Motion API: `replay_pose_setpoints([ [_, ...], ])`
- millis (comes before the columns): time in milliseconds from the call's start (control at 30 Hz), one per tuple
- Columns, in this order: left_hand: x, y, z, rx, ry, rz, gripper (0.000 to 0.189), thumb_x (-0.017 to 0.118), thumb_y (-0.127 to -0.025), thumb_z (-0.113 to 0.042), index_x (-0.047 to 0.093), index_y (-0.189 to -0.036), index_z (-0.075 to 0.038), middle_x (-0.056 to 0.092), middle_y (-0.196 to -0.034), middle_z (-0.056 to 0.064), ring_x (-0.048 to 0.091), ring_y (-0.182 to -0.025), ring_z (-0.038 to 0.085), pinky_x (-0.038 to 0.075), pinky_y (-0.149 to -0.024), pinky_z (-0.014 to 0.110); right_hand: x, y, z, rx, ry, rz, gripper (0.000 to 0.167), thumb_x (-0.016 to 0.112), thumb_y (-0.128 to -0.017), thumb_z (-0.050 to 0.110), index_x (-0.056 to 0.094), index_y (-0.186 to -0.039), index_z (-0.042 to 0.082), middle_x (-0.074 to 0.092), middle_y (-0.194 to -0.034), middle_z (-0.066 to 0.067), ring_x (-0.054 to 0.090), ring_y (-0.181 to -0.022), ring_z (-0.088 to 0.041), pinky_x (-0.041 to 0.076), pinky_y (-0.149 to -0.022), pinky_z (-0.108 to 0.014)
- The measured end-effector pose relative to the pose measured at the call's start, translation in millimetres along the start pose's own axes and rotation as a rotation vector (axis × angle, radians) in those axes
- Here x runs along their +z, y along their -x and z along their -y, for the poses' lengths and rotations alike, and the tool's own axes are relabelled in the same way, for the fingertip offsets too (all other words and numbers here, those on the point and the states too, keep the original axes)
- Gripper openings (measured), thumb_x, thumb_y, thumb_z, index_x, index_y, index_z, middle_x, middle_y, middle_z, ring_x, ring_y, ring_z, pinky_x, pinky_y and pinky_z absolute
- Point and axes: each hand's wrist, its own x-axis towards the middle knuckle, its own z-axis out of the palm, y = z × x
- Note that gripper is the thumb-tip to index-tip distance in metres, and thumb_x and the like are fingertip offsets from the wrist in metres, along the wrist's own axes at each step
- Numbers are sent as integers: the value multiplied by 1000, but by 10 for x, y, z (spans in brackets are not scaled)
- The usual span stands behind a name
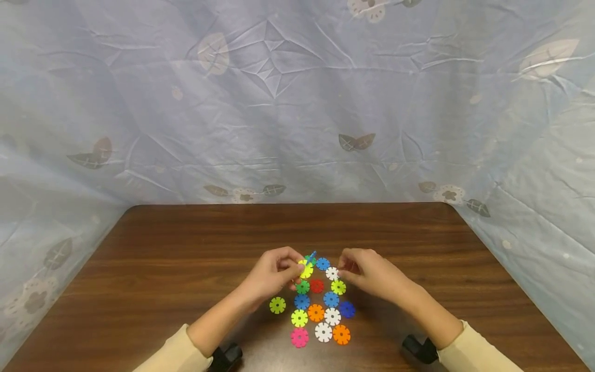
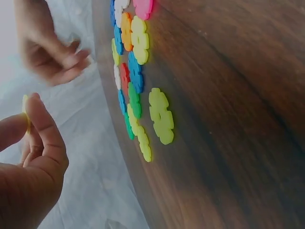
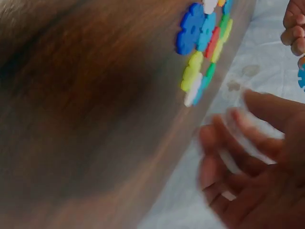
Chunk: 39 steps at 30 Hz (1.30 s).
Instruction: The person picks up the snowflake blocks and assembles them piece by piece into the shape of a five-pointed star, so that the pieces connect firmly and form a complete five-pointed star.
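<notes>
My left hand (image 1: 279,271) pinches a yellow notched plastic disc (image 2: 26,107) between thumb and fingers, above the table. A blue notched disc (image 1: 311,257), seen nearly edge-on in the head view, stands out at those fingertips. My right hand (image 1: 369,274) is over the right side of the discs, close by a white disc (image 1: 332,273) in the head view. Its fingers are bent loosely in the right wrist view, with nothing between them. Below the hands lie a red disc (image 1: 317,285), a green disc (image 1: 302,287) and a yellow-green disc (image 1: 338,287).
More notched discs lie flat nearer me, among them a pink disc (image 1: 299,337), an orange disc (image 1: 341,335) and a dark blue disc (image 1: 347,309). One yellow-green disc (image 1: 277,305) sits apart at left. Patterned cloth (image 1: 297,103) hangs around the brown wooden table (image 1: 186,243).
</notes>
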Motion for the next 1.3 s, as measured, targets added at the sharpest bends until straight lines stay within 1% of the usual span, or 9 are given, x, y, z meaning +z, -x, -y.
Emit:
replay_pose_setpoints([
  [100, -21, 3, 3, -9, 4, -27, 21, 62, -104, -9, 62, -116, 8, 73, -95, 25, 70, -79, 20, 64, -76, 42, 62, -6, -27, 148, 52, 127, 15, 78, -95, 21, 64, -92, 14, 60, -79, 5, 52, -69, -9, 43, -59, -23],
  [200, -32, 0, 14, -15, 14, -44, 23, 63, -104, -11, 61, -116, 8, 75, -96, 25, 74, -81, 21, 64, -76, 41, 141, -19, -19, 214, 75, 167, 21, 82, -91, 24, 64, -92, 14, 58, -81, 2, 51, -72, -13, 41, -61, -26],
  [333, -39, 2, 25, -25, 20, -52, 24, 63, -104, -13, 60, -117, 6, 77, -96, 24, 75, -81, 21, 63, -74, 37, 183, -43, -5, 206, 60, 170, 24, 85, -88, 22, 64, -93, 11, 57, -86, -1, 50, -78, -16, 41, -65, -28],
  [500, -39, 6, 34, -42, 31, -51, 23, 63, -104, -15, 61, -118, 3, 80, -92, 15, 72, -77, 19, 58, -69, 29, 152, -46, -30, 140, -20, 174, 26, 83, -90, 15, 58, -93, 8, 54, -82, -1, 47, -75, -14, 39, -63, -24],
  [667, -43, 7, 28, -54, 18, -48, 24, 62, -105, -16, 60, -120, 2, 80, -90, 13, 66, -74, 18, 54, -66, 28, 96, -41, -52, 32, -104, 74, 14, 74, -95, 5, 60, -98, 6, 62, -80, 1, 53, -68, -5, 47, -59, -19],
  [800, -47, 3, 18, -52, 8, -44, 24, 61, -106, -16, 61, -122, 2, 80, -89, 15, 63, -73, 17, 52, -64, 28, 59, -46, -3, -47, -155, -64, 8, 70, -99, 6, 70, -107, 8, 75, -91, -2, 66, -75, -5, 58, -66, -21],
  [967, -33, 1, 4, -41, 10, -41, 26, 62, -106, -18, 62, -122, 2, 78, -89, 17, 64, -75, 18, 51, -63, 27, 50, -51, 105, -119, -231, -208, 6, 70, -101, 12, 73, -105, 15, 79, -97, 0, 74, -88, -11, 63, -75, -24],
  [1133, -15, -4, -4, -33, 18, -38, 26, 63, -105, -18, 64, -119, 4, 79, -91, 17, 72, -78, 15, 53, -66, 25, 77, -51, 188, -182, -284, -260, 6, 71, -99, 12, 73, -104, 15, 80, -99, 0, 76, -89, -11, 64, -78, -24],
  [1300, -11, -8, 3, -42, 7, -47, 23, 64, -105, -18, 67, -114, 3, 81, -92, 15, 77, -83, 18, 55, -69, 26, 93, -51, 222, -197, -277, -261, 6, 71, -99, 12, 73, -104, 16, 81, -97, 0, 76, -89, -11, 64, -79, -25],
])
